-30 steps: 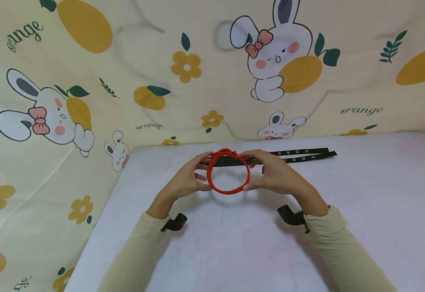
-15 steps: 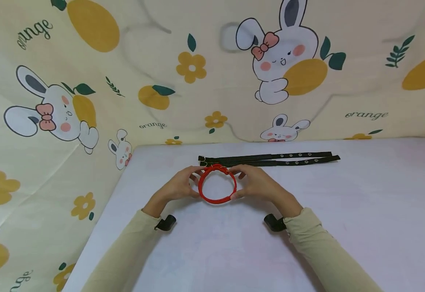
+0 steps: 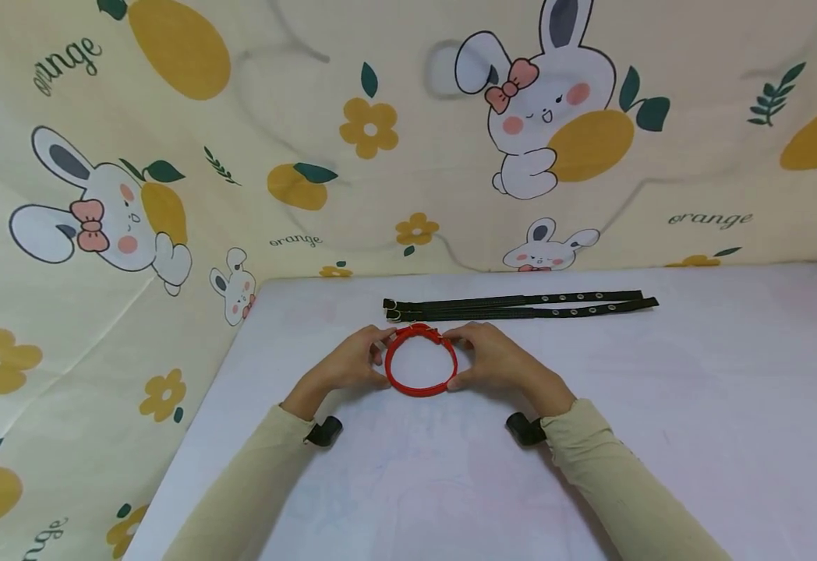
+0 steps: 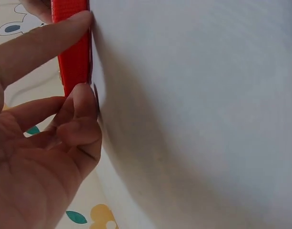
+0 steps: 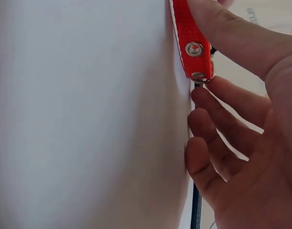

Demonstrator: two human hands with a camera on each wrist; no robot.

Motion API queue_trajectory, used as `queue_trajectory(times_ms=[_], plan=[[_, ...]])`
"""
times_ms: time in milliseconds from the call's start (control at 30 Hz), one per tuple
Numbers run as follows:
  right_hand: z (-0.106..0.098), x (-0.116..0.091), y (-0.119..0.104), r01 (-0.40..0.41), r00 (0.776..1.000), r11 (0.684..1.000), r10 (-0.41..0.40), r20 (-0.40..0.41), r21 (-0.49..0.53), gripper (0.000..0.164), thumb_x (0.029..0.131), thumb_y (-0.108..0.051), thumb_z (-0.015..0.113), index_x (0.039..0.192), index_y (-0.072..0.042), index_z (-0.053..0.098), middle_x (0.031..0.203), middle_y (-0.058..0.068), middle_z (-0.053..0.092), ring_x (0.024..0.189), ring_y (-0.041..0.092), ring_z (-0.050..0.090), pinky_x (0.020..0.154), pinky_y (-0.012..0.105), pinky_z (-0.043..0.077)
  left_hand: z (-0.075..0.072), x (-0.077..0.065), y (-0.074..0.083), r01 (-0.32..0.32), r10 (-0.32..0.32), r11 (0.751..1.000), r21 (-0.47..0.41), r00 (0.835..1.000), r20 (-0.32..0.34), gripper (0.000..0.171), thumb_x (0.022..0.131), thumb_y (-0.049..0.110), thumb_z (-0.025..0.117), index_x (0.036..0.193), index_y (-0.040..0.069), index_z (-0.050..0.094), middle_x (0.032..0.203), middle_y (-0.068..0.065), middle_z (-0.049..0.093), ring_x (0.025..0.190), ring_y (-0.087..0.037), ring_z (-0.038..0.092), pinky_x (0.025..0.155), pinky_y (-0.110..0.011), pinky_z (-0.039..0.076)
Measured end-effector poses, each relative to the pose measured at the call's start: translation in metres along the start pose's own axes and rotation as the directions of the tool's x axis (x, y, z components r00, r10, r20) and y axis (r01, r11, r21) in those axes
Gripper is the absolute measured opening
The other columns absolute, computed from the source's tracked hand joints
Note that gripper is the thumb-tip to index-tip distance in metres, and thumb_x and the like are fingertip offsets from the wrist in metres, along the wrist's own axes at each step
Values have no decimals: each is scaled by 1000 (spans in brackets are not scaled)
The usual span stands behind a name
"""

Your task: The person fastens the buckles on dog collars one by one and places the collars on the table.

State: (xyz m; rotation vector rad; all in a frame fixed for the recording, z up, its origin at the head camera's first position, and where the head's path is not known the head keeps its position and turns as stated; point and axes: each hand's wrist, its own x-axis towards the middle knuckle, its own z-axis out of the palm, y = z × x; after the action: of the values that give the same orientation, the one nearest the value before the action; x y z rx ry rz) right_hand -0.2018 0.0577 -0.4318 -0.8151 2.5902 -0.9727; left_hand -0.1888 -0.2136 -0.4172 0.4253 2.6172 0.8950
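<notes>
Holds the buckled red collar [image 3: 419,392] pinched in left grip [image 3: 354,361] and right grip [image 3: 498,360], seems light and pliable, best held at left and right sides.

Two black straps [image 3: 507,313] lie near the far edge of the pale desk [image 3: 408,483], before rabbit-printed cream fabric [image 3: 408,175].

The red collar [image 3: 419,392] looks like woven cloth, its eyelet [image 5: 189,49] shiny metal. Near the far edge of the smooth, matt white table [image 3: 422,483], 2 black straps [image 3: 486,314] look matt, their eyelets [image 3: 580,297] metallic.
</notes>
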Motion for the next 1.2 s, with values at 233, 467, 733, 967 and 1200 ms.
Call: queue_trajectory(times_ms=[233,467,733,967,1200], plan=[[-1,-3,2,-3,1000,1000,3,18,10,75,72,-30,90,137,-9,58,131,8,63,118,26,55,103,46,49,1,-3,0,13,-13,1000,-6,1000,-4,89,73,7,87,150,7,42,123,-10,58,99,-18,57,76,-22,50],[-10,-12,12,-36,999,999,36,19,8,79,76,-29,87,143,-9,52,135,7,62,122,26,56,108,46,46,-4,-8,-7,30,-33,998,-53,998,-47,87,76,9,86,151,7,42,124,-10,61,107,-23,58,92,-36,53],[-48,-42,55,-102,987,992,111,-120,79,64,84,-32,80,140,-14,56,136,8,62,120,29,58,101,49,46,-12,-5,-9,90,-114,989,-117,968,-225,49,89,14,74,135,9,59,113,-10,67,105,-26,60,85,-35,51],[-93,-78,86,-248,942,960,270,-199,128,60,93,-48,67,142,-15,53,130,14,63,117,32,58,89,40,49,-15,10,-8,87,-97,995,-51,958,-270,35,93,15,69,127,9,64,107,-10,66,104,-26,62,82,-32,52],[-113,-119,126,-331,841,910,404,-359,249,62,94,-52,62,144,-15,51,129,4,60,105,-2,49,76,19,43,-15,24,-6,105,-112,994,-40,951,-290,28,98,15,63,125,10,66,112,-12,65,108,-29,62,83,-36,54]])
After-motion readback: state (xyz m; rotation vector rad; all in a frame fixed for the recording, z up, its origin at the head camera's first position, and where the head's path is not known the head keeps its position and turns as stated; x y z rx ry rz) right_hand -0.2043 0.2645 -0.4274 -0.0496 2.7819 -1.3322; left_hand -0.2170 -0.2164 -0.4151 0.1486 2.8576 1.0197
